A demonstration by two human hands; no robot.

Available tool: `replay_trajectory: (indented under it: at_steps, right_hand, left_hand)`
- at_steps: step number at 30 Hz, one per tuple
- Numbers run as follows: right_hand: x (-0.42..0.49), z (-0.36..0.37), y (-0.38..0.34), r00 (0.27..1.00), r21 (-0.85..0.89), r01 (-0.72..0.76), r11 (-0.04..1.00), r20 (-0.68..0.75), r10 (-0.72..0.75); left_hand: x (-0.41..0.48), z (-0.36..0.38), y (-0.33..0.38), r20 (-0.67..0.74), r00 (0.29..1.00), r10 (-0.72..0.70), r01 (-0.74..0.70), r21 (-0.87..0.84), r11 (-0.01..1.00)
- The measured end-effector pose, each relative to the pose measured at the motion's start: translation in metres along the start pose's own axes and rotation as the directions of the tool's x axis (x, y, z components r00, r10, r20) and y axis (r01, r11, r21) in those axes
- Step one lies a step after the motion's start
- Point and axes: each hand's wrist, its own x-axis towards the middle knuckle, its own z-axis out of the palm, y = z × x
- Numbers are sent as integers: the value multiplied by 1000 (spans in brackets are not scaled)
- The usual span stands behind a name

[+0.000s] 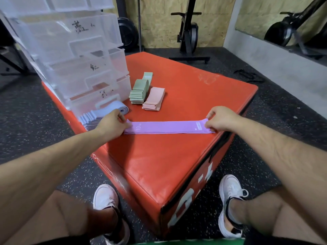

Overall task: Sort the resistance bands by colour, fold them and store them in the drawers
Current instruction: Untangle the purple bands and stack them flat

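Layers of the purple bands [168, 127], pinched endwise by left hand [113, 122] and right hand [220, 119], could fan apart if either pinch slackens mid-fold

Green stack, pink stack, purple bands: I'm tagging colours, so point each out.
green stack [139, 87], head view, top band.
pink stack [156, 95], head view, top band.
purple bands [166, 126], head view, middle of top band.

Drawer unit [70, 55] cropped at top and left edges; handwritten labels [80, 26] illegible. Blue bands [91, 117] partly hidden behind left hand [110, 124]. Tag [199, 125] on purple band [164, 127] unreadable.
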Motion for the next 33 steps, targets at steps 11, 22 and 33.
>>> replay_trajectory:
  at_steps: [11, 22, 33]
  right_hand:
    - [-8, -10, -6, 977, -31, -192, 981, 84, 194]
    - [2, -8, 7, 971, 210, -199, 957, 177, 163]
    - [-13, -61, 26, 984, 290, -170, 942, -1, 178]
  left_hand:
    - [-6, 18, 28, 0, 879, 478, -463, 245, 852]
    - [-16, 60, 73, 309, 722, 619, -680, 151, 718]
    - [-17, 84, 107, 361, 713, 602, -685, 175, 707]
